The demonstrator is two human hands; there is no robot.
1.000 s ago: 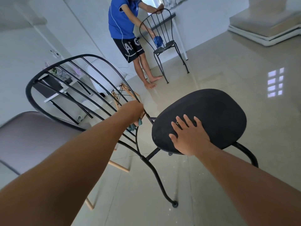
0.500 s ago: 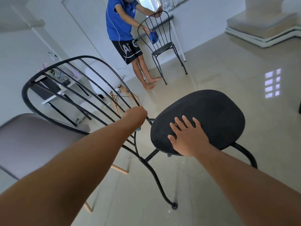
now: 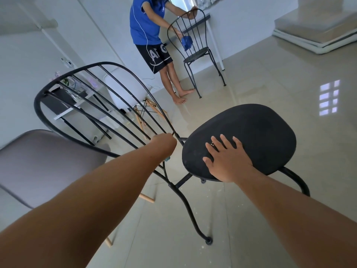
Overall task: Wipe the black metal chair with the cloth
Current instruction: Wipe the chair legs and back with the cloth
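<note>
Chair first: the black metal chair (image 3: 239,140) stands tipped on the tiled floor (image 3: 270,84) right in front of the person. Its dark seat is turned up toward the camera, its hooped backrest (image 3: 108,105) leans off to the left, and one curled foot (image 3: 208,239) rests on the tiles.

Of the cloth (image 3: 167,158) only a teal scrap shows, poking out under the left hand (image 3: 164,144). That hand sits at the bottom of the backrest where the thin bars run together beside the seat. Its fingers are folded away from the camera, so I judge it is gripping the cloth against a bar (the grip itself is hidden). The right hand (image 3: 228,161) lies flat on the near part of the seat, fingers spread and holding nothing, apparently steadying the chair.

The step in hand looks like wiping the lower ends of the backrest bars. The next move would call for sliding the cloth along a bar toward the hoop while the flat hand keeps the frame from swinging, then shifting to the neighbouring bar. The seat and legs look left to do.

Just left of the backrest sits a grey chair (image 3: 38,161), with a white chair (image 3: 125,88) behind it. Further off, another person (image 3: 146,26) bends over a second black chair (image 3: 197,53) with a blue cloth (image 3: 186,42).
</note>
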